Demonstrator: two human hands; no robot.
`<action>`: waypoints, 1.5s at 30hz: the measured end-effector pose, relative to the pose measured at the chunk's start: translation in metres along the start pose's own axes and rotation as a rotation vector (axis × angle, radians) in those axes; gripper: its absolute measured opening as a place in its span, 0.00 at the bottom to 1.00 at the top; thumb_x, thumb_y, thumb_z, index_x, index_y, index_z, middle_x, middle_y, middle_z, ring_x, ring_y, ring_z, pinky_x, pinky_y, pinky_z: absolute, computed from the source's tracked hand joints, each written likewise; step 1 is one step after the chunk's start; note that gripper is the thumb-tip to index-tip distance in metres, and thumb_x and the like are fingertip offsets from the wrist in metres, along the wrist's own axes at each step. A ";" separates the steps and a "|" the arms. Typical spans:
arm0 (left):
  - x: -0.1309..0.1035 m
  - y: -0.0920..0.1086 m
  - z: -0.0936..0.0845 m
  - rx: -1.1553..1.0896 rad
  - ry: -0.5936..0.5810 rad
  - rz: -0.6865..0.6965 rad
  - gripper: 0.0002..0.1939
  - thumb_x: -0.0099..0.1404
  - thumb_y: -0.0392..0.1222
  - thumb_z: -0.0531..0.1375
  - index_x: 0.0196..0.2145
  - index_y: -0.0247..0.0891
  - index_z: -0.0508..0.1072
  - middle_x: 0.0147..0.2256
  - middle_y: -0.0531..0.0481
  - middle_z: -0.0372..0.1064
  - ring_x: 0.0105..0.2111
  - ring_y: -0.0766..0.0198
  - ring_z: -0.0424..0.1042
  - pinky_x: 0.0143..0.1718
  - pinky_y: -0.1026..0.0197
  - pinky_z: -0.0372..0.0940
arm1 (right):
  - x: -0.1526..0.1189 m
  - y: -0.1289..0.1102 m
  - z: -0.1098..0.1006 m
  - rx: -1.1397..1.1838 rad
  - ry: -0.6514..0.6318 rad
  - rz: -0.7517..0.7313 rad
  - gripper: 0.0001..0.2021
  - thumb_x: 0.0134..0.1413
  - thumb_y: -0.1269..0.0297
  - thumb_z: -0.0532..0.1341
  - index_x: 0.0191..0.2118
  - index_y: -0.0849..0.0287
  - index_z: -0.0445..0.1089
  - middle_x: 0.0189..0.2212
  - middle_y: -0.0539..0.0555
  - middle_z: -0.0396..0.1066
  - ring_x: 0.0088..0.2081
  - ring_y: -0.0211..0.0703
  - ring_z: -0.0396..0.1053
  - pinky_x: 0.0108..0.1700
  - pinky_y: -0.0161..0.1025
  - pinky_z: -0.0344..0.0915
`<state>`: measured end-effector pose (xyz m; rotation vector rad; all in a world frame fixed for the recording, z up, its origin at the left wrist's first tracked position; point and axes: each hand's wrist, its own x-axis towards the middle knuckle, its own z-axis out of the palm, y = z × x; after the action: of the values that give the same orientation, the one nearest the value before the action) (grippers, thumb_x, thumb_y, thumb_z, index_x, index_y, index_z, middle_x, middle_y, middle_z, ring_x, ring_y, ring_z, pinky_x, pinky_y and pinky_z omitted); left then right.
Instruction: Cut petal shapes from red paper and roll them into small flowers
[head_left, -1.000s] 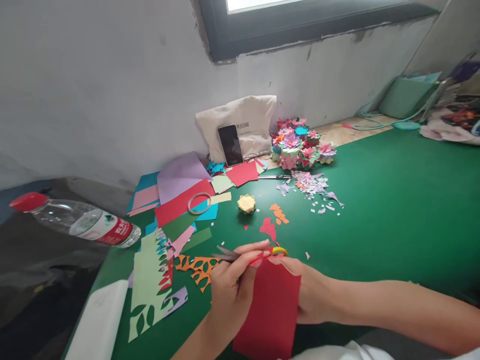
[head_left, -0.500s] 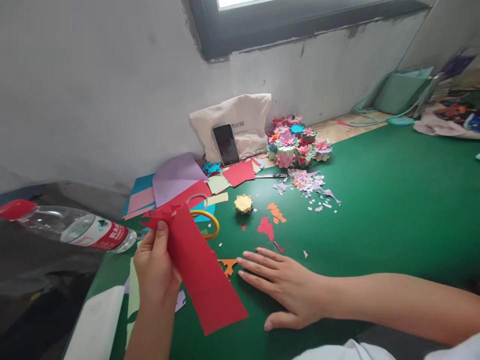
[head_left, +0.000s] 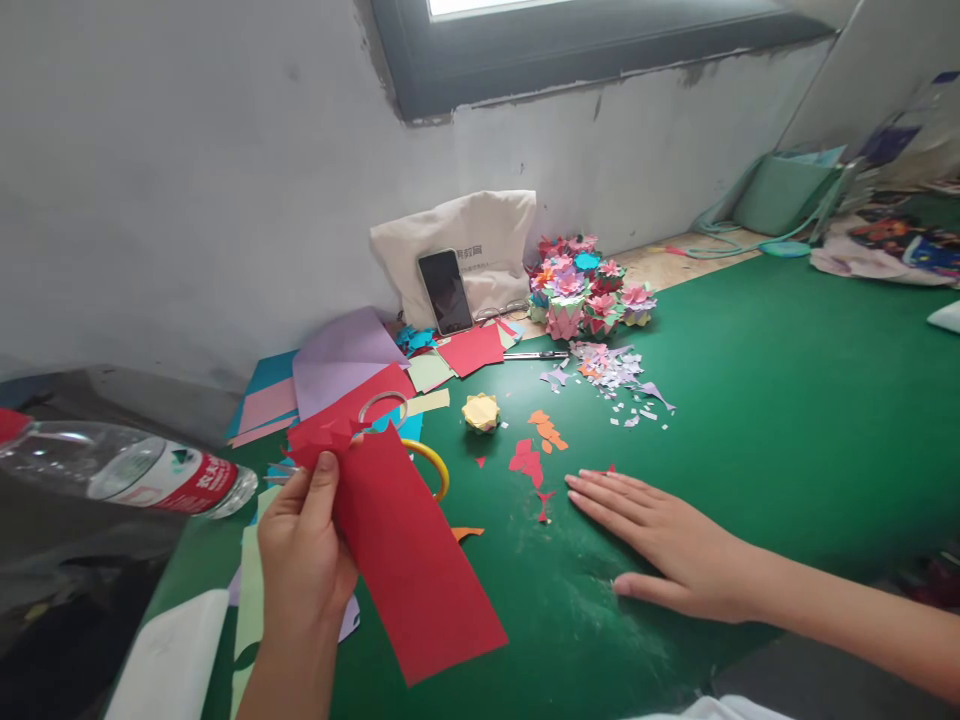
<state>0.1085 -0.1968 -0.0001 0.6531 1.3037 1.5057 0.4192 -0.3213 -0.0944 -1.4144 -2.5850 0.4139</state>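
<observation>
My left hand (head_left: 307, 545) pinches a red paper strip (head_left: 424, 560) near its upper end, where cut, pointed red bits show above the thumb. The strip slants down to the right over the green tabletop (head_left: 750, 420). Flat on the table lies my right hand (head_left: 660, 545), fingers stretched out and pointing left. Close to its fingertips are red paper scraps (head_left: 527, 462) and orange cut-outs (head_left: 547, 432). Behind the strip shows the yellow handle of scissors (head_left: 439, 470), their blades partly hidden by my left hand. A small yellow folded paper piece (head_left: 480, 412) sits farther back.
A water bottle (head_left: 172, 475) lies tilted at the left edge, with a white object (head_left: 169, 650) below it. Coloured sheets (head_left: 345, 350), a phone (head_left: 444, 292) against a cloth bag (head_left: 382, 250), paper flowers (head_left: 574, 290), and pale clippings (head_left: 611, 365) are at the back.
My right hand has slid to the right, away from the strip, still flat on the table. Small red scraps have shifted, and pale streaks show on the tabletop. My left hand keeps the strip.
</observation>
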 end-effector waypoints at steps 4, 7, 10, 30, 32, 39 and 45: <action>0.000 -0.001 -0.002 0.018 -0.038 0.002 0.04 0.56 0.42 0.69 0.32 0.45 0.79 0.31 0.60 0.80 0.33 0.67 0.78 0.28 0.71 0.74 | -0.002 0.042 -0.002 -0.171 0.168 0.102 0.37 0.63 0.49 0.55 0.71 0.54 0.39 0.68 0.57 0.47 0.67 0.55 0.50 0.65 0.56 0.56; 0.001 -0.003 -0.004 0.037 -0.063 0.024 0.06 0.54 0.43 0.71 0.31 0.46 0.79 0.32 0.60 0.81 0.37 0.63 0.79 0.28 0.70 0.73 | 0.004 0.063 -0.003 -0.225 0.410 0.195 0.31 0.66 0.56 0.52 0.69 0.61 0.46 0.65 0.65 0.55 0.65 0.60 0.54 0.62 0.61 0.58; 0.002 -0.005 -0.004 0.043 -0.074 0.028 0.07 0.54 0.44 0.70 0.32 0.47 0.79 0.33 0.59 0.81 0.37 0.63 0.79 0.29 0.70 0.74 | 0.013 0.055 -0.003 -0.223 0.487 0.107 0.22 0.65 0.65 0.52 0.63 0.61 0.60 0.61 0.64 0.63 0.66 0.59 0.54 0.63 0.61 0.57; 0.000 -0.009 0.000 -0.029 -0.101 0.003 0.07 0.54 0.43 0.71 0.32 0.42 0.80 0.30 0.58 0.80 0.30 0.69 0.78 0.28 0.74 0.73 | 0.011 0.030 -0.003 -0.297 0.424 -0.020 0.18 0.63 0.65 0.55 0.57 0.63 0.68 0.53 0.60 0.72 0.54 0.53 0.70 0.55 0.50 0.70; 0.000 -0.010 0.001 -0.033 -0.096 0.001 0.07 0.54 0.42 0.71 0.32 0.41 0.80 0.29 0.58 0.80 0.28 0.69 0.78 0.28 0.74 0.72 | 0.008 0.035 -0.003 -0.335 0.522 0.131 0.18 0.62 0.66 0.56 0.55 0.68 0.69 0.51 0.68 0.73 0.52 0.62 0.71 0.52 0.59 0.69; 0.003 -0.012 0.001 -0.043 -0.059 0.003 0.08 0.53 0.41 0.71 0.31 0.39 0.81 0.28 0.56 0.79 0.26 0.68 0.77 0.27 0.73 0.72 | -0.002 0.020 -0.009 -0.151 0.437 -0.359 0.19 0.59 0.69 0.57 0.55 0.67 0.68 0.54 0.62 0.72 0.60 0.52 0.63 0.57 0.49 0.66; 0.004 -0.013 -0.001 -0.041 -0.102 -0.034 0.12 0.49 0.43 0.73 0.33 0.39 0.81 0.29 0.55 0.79 0.25 0.69 0.76 0.26 0.72 0.72 | -0.008 0.033 -0.013 -0.068 0.208 -0.479 0.20 0.63 0.67 0.53 0.58 0.70 0.65 0.55 0.63 0.70 0.61 0.47 0.63 0.60 0.45 0.65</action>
<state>0.1112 -0.1947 -0.0136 0.6696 1.1982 1.4488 0.4535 -0.3085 -0.0926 -0.7593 -2.6593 0.1029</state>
